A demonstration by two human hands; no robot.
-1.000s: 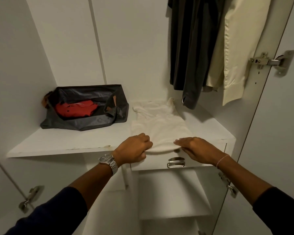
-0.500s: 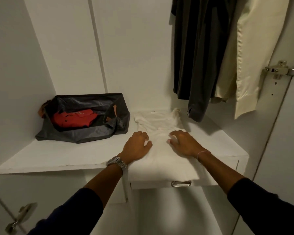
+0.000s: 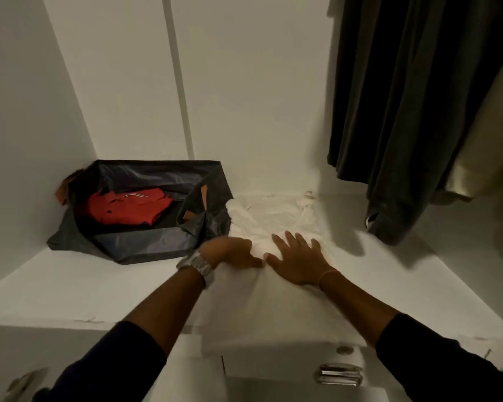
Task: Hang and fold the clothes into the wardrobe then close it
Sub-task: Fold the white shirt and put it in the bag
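White garment [image 3: 276, 216]: we see it folded, flat on wardrobe shelf [image 3: 70, 288], centre, near edge overhanging the front; far end crumpled.
Dark garment [image 3: 389, 97]: hanging upright, far right.
Cream garment [image 3: 488, 158]: hanging just right of the dark one.
Wardrobe: we see white interior, open.

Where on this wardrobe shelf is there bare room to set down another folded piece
Bare shelf lies in front of the dark bag, left of the white garment, and to the garment's right under the hanging dark clothes. The middle is crowded: left hand and right hand rest on the garment beside the bag.
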